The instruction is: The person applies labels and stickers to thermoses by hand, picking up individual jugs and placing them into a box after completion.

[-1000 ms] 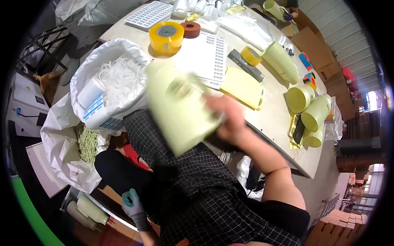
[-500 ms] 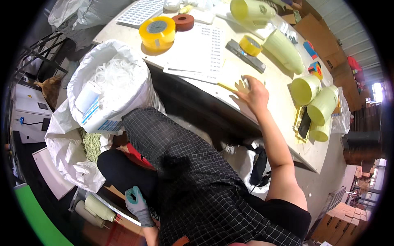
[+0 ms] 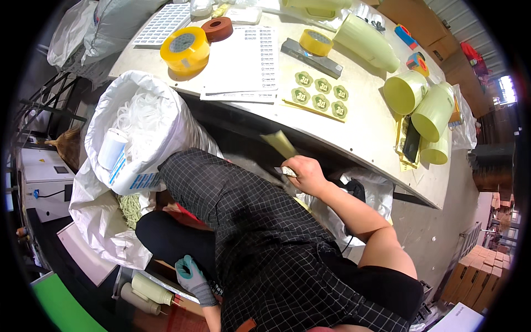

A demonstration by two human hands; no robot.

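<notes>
My right hand (image 3: 305, 175) is off the table, above my lap, its fingers closed on a blurred pale-yellow paper strip (image 3: 279, 144). A small whitish patch shows at those fingers; I cannot tell what it is. On the table's near edge lies a sheet of green-and-yellow flower-shaped stickers (image 3: 321, 95), up and to the right of that hand. My left hand (image 3: 191, 275), in a grey-green glove, is low beside my dark trouser leg. Its fingers are curled together, and what they hold, if anything, is hidden.
White printed sheets (image 3: 243, 61), yellow tape (image 3: 185, 50) and brown tape (image 3: 217, 29) lie on the table (image 3: 381, 149). A smaller tape roll (image 3: 316, 42) rests on a dark box (image 3: 311, 60). Pale-green cylinders (image 3: 434, 113) stand right. A white sack (image 3: 188, 119) is at left.
My right hand has come back from the table's edge toward my lap, now with the pale-yellow strip in it. The sticker sheet shows uncovered. My left hand looks much the same.
</notes>
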